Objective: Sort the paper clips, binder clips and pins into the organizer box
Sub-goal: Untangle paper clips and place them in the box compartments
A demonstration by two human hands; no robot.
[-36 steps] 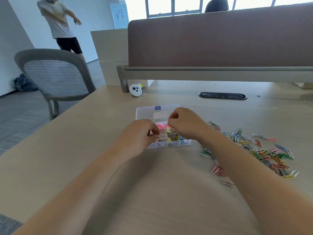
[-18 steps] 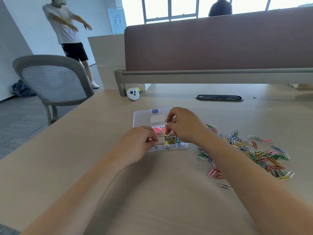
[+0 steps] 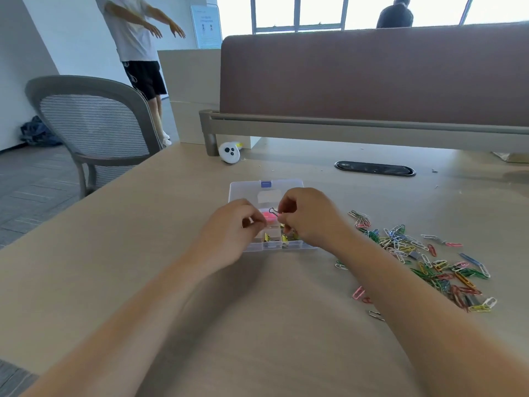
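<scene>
A clear plastic organizer box [image 3: 237,188] lies open on the desk, its lid laid back toward the far side. Gold binder clips [image 3: 268,238] and something pink [image 3: 267,215] show in its compartments. My right hand [image 3: 307,217] hovers over the box and pinches a small binder clip [image 3: 274,211] by its wire handle. My left hand [image 3: 233,229] rests at the box's left side with fingers curled; whether they hold anything is hidden. A scatter of coloured paper clips [image 3: 423,259] lies on the desk to the right.
A white round device [image 3: 229,152] sits near the divider post. A black cable grommet [image 3: 375,168] is set in the desk behind the box. A grey mesh chair [image 3: 91,124] stands at left, and a person [image 3: 134,38] stands beyond it.
My right hand has lifted slightly from the box, and the binder clip's wire handle now shows between its fingers. The person in the background has stepped nearer.
</scene>
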